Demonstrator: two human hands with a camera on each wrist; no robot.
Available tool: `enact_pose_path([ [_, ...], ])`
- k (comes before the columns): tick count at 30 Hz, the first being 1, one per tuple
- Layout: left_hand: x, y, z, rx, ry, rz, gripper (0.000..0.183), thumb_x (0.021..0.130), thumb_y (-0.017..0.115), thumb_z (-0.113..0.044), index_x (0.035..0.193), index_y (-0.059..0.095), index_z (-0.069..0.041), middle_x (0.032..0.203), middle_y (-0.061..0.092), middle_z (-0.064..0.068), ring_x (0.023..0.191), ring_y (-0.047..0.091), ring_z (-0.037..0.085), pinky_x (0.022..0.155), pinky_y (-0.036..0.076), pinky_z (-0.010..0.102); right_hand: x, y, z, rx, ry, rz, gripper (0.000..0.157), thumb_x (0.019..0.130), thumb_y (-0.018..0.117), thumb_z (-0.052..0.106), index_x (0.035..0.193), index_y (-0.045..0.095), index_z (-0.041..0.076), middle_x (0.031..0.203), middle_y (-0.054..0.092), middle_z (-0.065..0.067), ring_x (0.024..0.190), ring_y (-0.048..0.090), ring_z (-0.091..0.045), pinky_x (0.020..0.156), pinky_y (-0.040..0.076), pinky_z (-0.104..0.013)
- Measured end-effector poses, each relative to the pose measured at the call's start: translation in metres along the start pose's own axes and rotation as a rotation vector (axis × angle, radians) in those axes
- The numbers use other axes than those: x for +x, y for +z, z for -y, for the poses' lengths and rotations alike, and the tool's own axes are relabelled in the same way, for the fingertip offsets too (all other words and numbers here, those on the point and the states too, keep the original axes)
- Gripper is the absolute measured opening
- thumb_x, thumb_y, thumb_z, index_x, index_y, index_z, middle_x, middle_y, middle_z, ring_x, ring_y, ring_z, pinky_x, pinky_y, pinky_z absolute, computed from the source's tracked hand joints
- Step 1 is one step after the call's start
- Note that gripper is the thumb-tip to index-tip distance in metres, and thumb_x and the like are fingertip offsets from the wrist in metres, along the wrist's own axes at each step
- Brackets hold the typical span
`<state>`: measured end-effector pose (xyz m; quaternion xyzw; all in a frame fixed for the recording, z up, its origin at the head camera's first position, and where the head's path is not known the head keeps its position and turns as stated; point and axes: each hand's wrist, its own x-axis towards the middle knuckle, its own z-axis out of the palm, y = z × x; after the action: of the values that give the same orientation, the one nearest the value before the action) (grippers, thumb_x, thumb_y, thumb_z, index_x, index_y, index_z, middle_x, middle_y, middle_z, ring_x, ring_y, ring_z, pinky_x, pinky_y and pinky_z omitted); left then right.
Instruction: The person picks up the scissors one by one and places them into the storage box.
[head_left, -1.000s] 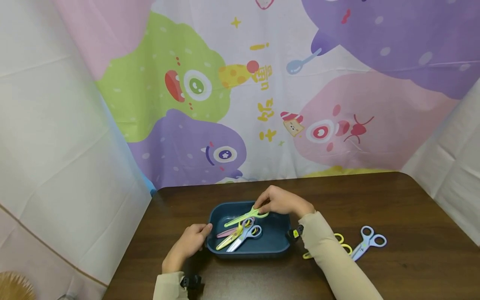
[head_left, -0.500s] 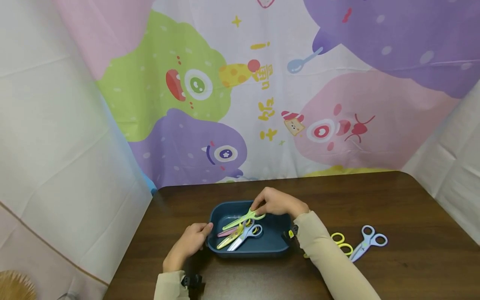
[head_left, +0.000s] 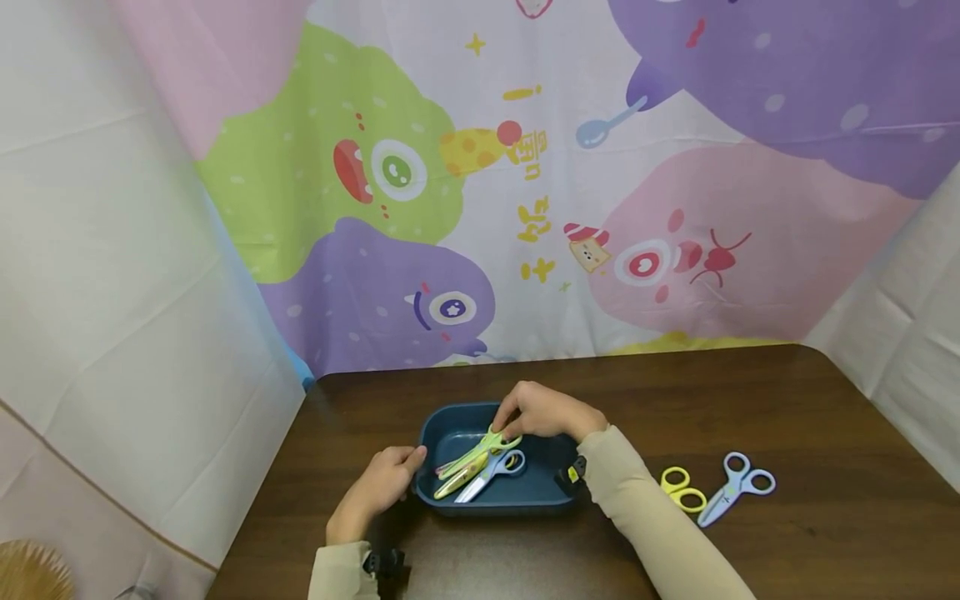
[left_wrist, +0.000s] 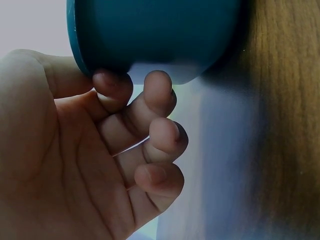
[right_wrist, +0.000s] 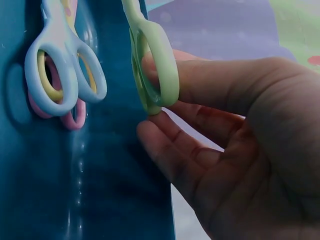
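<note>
The right hand (head_left: 546, 412) grasps green scissors (right_wrist: 168, 65), seemingly placing them in the tray (head_left: 546, 473) the left hand (head_left: 381, 481) pinches; next calls for releasing its grip.

Pale green scissors (head_left: 482, 448), held by the handles, slant over the dark blue tray (head_left: 542, 482).

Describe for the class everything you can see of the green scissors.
The green scissors have two plastic-looking ring handles and a long, slender green front, apparently closed. They slant over the blue tray, overlapping other scissors, rings to the right. The right hand's grip holds the rings; contact with the scissors beneath is unclear.
</note>
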<state>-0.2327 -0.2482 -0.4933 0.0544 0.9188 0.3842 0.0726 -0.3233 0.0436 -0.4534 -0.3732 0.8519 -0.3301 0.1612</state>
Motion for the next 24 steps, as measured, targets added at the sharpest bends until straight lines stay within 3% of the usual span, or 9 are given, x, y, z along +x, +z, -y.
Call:
enact_pose_path([
  [10,0.001,-0.001,0.001,0.0,0.001,0.005,0.038,0.109,0.048,-0.025,0.081,0.062,-0.005,0.063,0.049,0.001,0.052,0.051,0.018,0.057,0.045,0.034,0.007,0.008,0.005,-0.008,-0.001,0.02,0.013,0.087,0.08,0.003,0.095,0.083,0.013,0.1,0.078,0.002,0.094,0.068,-0.009,0.081,0.058,-0.029],
  [24,0.0,-0.002,0.002,-0.008,0.017,0.016,0.04,0.11,0.048,-0.027,0.077,0.057,-0.005,0.061,0.048,0.001,0.052,0.051,0.017,0.056,0.045,0.034,0.01,0.011,0.003,-0.034,0.029,0.04,0.012,0.084,0.082,0.001,0.089,0.083,0.012,0.094,0.078,0.002,0.086,0.067,-0.007,0.074,0.058,-0.027],
])
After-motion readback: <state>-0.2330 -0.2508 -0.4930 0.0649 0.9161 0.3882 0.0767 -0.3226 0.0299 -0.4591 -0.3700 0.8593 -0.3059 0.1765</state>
